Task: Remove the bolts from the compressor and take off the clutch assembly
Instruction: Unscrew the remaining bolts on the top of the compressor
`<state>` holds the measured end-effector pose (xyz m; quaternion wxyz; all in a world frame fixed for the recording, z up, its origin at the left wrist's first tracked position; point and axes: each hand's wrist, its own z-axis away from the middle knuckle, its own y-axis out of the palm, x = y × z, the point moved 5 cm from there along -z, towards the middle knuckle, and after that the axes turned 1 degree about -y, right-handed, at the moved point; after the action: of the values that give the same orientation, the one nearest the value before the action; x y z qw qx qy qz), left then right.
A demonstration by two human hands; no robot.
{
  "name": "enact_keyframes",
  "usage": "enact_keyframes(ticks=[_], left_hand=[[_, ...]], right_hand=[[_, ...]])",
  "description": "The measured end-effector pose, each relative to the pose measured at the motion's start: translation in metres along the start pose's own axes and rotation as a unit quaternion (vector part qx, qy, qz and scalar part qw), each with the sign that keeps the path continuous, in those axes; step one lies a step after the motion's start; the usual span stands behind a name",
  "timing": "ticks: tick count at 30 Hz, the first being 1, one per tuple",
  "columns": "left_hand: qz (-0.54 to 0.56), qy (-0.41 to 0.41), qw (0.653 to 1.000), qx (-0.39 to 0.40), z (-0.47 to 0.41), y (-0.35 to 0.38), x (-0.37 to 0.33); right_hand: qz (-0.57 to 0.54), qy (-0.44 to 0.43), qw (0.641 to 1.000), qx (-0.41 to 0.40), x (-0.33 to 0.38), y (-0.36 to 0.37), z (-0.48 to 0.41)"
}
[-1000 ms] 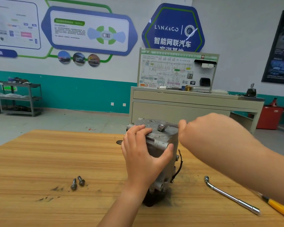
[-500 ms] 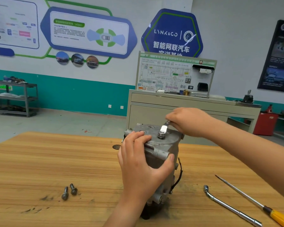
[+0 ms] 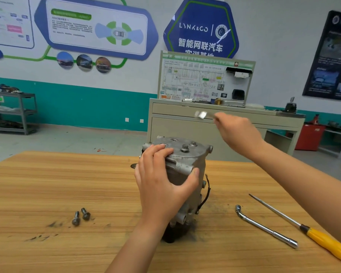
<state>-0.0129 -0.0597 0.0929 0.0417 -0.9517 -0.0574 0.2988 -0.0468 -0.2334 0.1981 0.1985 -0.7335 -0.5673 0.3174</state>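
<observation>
A grey metal compressor [image 3: 187,160] stands on end on the wooden table [image 3: 47,184]. Two bolts [image 3: 184,148] stick up from its top face. My left hand [image 3: 163,186] grips the compressor's near side, fingers over the top edge and thumb on the right flank. My right hand [image 3: 238,131] is raised above and behind the compressor, holding a small wrench [image 3: 201,114] whose blurred head points left, clear of the bolts. Two removed bolts [image 3: 80,216] lie on the table to the left. The compressor's lower end is hidden by my left arm.
An L-shaped socket wrench [image 3: 264,227] and a yellow-handled screwdriver [image 3: 323,241] lie on the table at right. Dark grease smears mark the table's left front. A beige training bench [image 3: 215,115] stands behind the table, a metal shelf cart [image 3: 18,111] at far left.
My right hand has lifted the wrench off the top bolt and raised it up and back. My left hand keeps its grip on the compressor.
</observation>
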Motion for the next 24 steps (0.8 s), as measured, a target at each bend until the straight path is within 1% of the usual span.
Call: enact_keyframes(ticks=[2, 3, 4, 5, 7, 9, 11, 13, 17, 21, 24], left_hand=[[0.001, -0.002, 1.000, 0.001, 0.001, -0.001, 0.000], [0.003, -0.002, 1.000, 0.001, 0.001, -0.001, 0.000], [0.003, -0.001, 1.000, 0.002, 0.001, -0.002, 0.000], [0.003, 0.000, 1.000, 0.004, 0.001, -0.001, 0.000], [0.004, -0.002, 1.000, 0.005, 0.001, -0.001, -0.001], [0.005, -0.005, 1.000, 0.007, 0.001, -0.001, -0.002], [0.004, -0.009, 1.000, 0.010, 0.001, -0.001, -0.002], [0.002, -0.010, 1.000, 0.011, 0.001, -0.001, -0.001], [0.010, -0.005, 1.000, 0.008, 0.000, -0.001, -0.002], [0.013, 0.001, 1.000, 0.000, 0.000, -0.001, -0.001], [0.017, 0.001, 1.000, -0.005, 0.001, 0.000, -0.001]], right_hand=[[-0.066, 0.108, 0.992, -0.022, -0.013, -0.014, -0.003], [-0.103, 0.133, 0.985, -0.033, -0.014, -0.023, -0.005], [-0.118, 0.136, 0.983, -0.038, -0.009, -0.032, -0.006], [-0.101, 0.123, 0.987, -0.023, -0.001, -0.041, -0.004], [-0.007, 0.085, 0.995, 0.050, 0.021, -0.054, 0.008], [0.090, 0.062, 0.985, 0.134, 0.044, -0.063, 0.026], [0.133, 0.043, 0.972, 0.189, 0.061, -0.070, 0.040], [0.164, 0.030, 0.963, 0.214, 0.071, -0.074, 0.045], [0.216, 0.013, 0.948, 0.234, 0.078, -0.072, 0.044], [0.230, 0.019, 0.934, 0.272, 0.077, -0.068, 0.043], [0.236, -0.006, 0.923, 0.303, 0.088, -0.069, 0.045]])
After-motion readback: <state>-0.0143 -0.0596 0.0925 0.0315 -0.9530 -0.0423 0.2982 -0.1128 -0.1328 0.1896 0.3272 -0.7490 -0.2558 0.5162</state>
